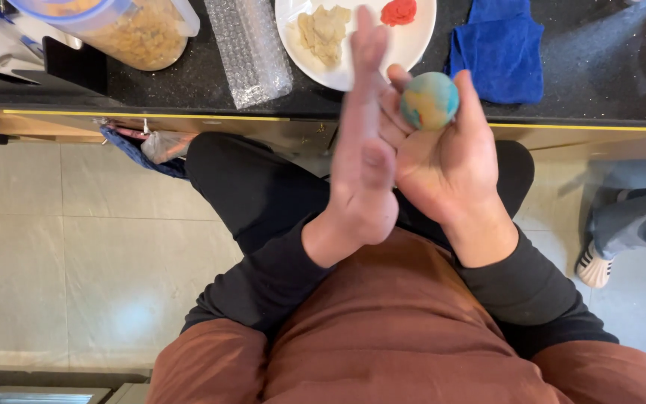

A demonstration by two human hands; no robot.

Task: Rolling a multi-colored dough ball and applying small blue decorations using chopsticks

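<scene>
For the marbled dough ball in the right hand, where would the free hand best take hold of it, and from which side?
Grip the marbled ball around its exposed upper dome, coming from above, the counter side. The right hand cups its underside with fingers along both flanks, so only the top is bare; the left hand is open beside it.

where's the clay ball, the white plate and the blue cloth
clay ball (430, 100), head view, on its blue and tan front face, held at the right hand's fingertips
white plate (413, 41), head view, on a bare patch near its right rim
blue cloth (496, 52), head view, on its folded middle
</scene>
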